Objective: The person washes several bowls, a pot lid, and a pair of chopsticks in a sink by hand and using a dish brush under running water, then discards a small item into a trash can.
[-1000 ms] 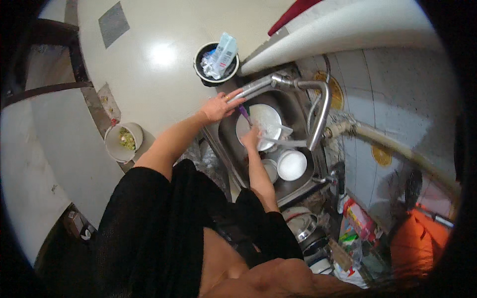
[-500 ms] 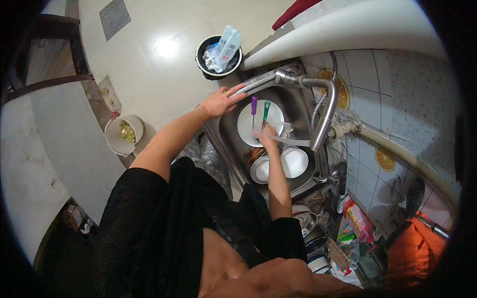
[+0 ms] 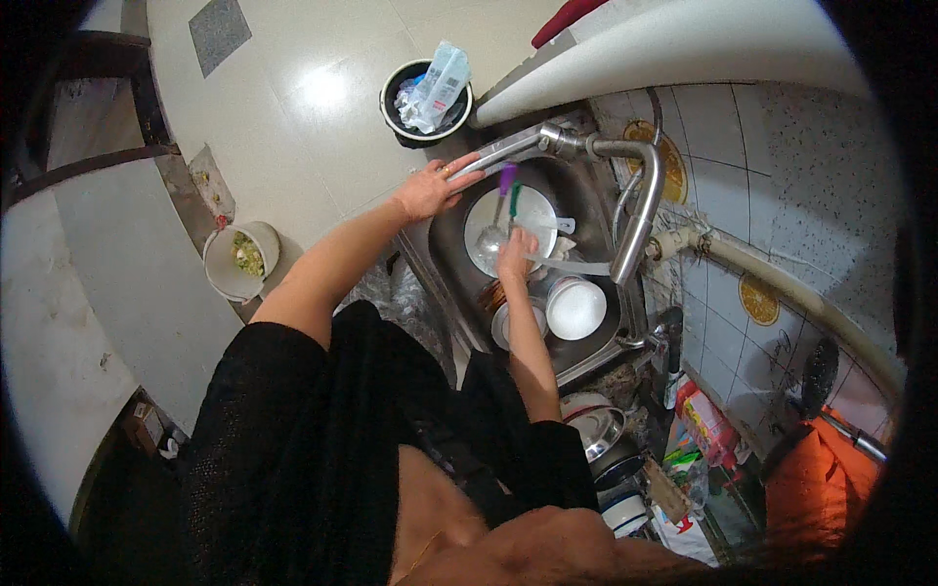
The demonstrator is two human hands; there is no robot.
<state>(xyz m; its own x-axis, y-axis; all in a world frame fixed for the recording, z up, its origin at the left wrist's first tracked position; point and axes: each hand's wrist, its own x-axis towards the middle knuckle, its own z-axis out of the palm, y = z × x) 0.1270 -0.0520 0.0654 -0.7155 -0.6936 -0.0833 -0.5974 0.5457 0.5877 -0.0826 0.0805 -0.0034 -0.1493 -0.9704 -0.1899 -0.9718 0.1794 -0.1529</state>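
My left hand (image 3: 430,190) lies at the end of a long metal faucet lever (image 3: 508,146), its fingers stretched along it. Down in the sink, my right hand (image 3: 516,254) is closed around the lower end of a green-handled utensil (image 3: 514,200), whose head is hidden. Beside it a purple-handled metal utensil (image 3: 506,181), blurred, lies over a white plate (image 3: 535,205). Water (image 3: 576,266) streams from the faucet spout (image 3: 630,259) past my right hand. A white spoon (image 3: 566,225) shows at the plate's right edge. White bowls (image 3: 576,311) and chopsticks (image 3: 490,293) sit nearer me.
The metal sink (image 3: 445,283) has a tiled wall (image 3: 718,215) on its right. A bin (image 3: 391,122) with bags stands beyond it, and a bucket (image 3: 220,264) of scraps at left. Pots (image 3: 596,430), a pink bottle (image 3: 705,425) and an orange bag (image 3: 821,479) crowd the lower right.
My right hand has drawn slightly left and toward me. The purple handle has shifted right and up, the green one left. The white spoon has come into sight. My left hand stays on the lever.
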